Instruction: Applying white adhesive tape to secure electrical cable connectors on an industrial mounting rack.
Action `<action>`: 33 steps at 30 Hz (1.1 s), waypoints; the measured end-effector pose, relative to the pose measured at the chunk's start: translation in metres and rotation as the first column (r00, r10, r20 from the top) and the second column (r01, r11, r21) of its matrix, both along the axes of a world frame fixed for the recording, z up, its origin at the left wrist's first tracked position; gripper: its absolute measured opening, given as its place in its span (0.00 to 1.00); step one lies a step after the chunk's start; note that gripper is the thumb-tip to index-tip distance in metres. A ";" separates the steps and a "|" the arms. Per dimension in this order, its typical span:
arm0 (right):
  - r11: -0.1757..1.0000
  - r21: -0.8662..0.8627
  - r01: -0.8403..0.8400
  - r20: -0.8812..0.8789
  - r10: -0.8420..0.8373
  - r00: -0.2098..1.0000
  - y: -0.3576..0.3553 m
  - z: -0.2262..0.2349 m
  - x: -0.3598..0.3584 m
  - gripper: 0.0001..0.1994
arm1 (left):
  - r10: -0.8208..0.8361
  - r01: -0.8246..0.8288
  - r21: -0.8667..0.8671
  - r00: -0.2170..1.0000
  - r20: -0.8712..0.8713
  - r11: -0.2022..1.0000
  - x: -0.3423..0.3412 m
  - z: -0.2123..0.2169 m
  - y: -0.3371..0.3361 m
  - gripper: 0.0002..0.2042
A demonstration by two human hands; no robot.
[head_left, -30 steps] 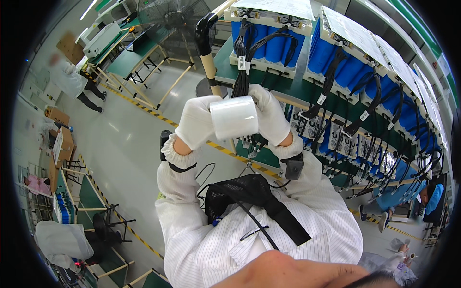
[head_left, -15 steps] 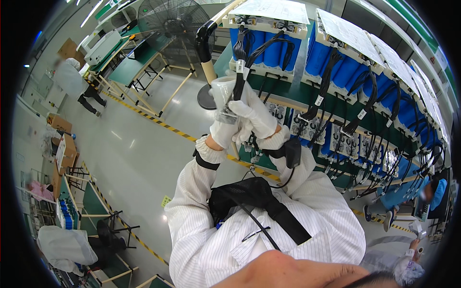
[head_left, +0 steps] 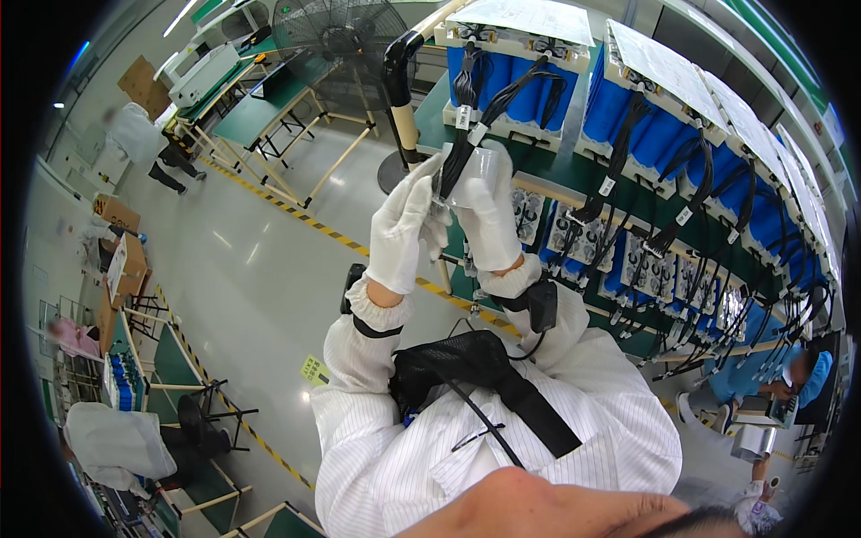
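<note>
In the head view, a bundle of black cables (head_left: pixel 460 160) with white labels hangs from the nearest battery pack (head_left: pixel 522 94), which has blue cells in a white frame. My left hand (head_left: pixel 402 224), in a white glove, closes on the bundle's lower end from the left. A roll of clear film (head_left: pixel 485 166) is gripped by my right hand (head_left: pixel 492 224), also gloved, just right of the cables. Some clear film lies around the cable ends between the hands. The connectors at the tips are mostly hidden by my fingers.
More packs (head_left: pixel 659 121) with dangling cable bundles line the green bench (head_left: pixel 574 166) to the right, with a lower row beneath. A floor fan (head_left: pixel 336 36) and a pale post (head_left: pixel 405 130) stand beyond my hands. Several people work around the room.
The film roll has passed from the left of the cables to their right, now in my right hand. My left hand has shifted up and now lies along the bundle's left side.
</note>
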State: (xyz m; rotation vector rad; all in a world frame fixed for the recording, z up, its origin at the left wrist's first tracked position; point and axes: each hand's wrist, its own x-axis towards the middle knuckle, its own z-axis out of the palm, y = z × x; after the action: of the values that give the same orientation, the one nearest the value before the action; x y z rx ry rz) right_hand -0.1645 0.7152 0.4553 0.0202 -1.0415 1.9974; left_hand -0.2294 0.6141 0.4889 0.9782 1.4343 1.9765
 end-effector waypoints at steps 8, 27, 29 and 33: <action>0.967 0.098 0.237 0.050 -0.243 0.969 -0.014 0.006 0.030 0.30 | 0.018 -0.030 0.096 0.992 0.126 0.995 0.013 -0.012 0.007 0.19; 0.345 0.829 0.440 -0.065 -0.722 0.689 -0.023 0.065 0.020 0.21 | 0.092 -0.042 0.134 0.915 -0.392 0.990 -0.002 -0.035 0.007 0.22; 0.749 0.414 0.517 -0.058 -0.545 0.837 -0.012 0.042 0.001 0.22 | -0.062 0.087 0.151 0.985 -0.162 0.985 -0.002 -0.034 0.008 0.22; 0.876 0.479 0.055 0.220 -0.181 0.958 0.030 -0.024 -0.039 0.24 | -0.272 0.196 0.284 0.927 0.258 0.939 0.014 -0.023 0.010 0.21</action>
State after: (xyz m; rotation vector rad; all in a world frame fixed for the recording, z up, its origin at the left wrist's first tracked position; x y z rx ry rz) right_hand -0.2032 0.7456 0.4309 -0.0468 -1.6406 1.6202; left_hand -0.2156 0.6242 0.4655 0.8690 0.8747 2.0510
